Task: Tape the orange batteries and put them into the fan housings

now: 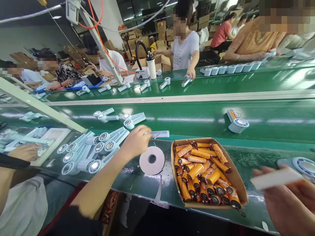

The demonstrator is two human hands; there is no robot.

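My left hand [136,142] reaches over the table's far edge beside the green belt. Its fingers are closed on a light-blue fan handle piece [160,133]; the hand hides the piece's near end. At the lower right, my right hand [286,200] is closed on a flat white strip-shaped piece [277,178], slightly blurred. Behind that hand is a light-blue handheld fan [305,165], partly covered; whether they touch I cannot tell. A roll of pale tape [158,160] lies below my left hand. Between my hands stands a cardboard tray [242,193] of orange wired battery cells [195,171].
Several light-blue fans [109,146] lie piled left of my forearm. More fans [238,125] sit on the green belt [187,118]. A co-worker's hand [23,152] is at a white tray [55,134] on the left. Other people work across the belt. A metal post [44,108] slants through the left.
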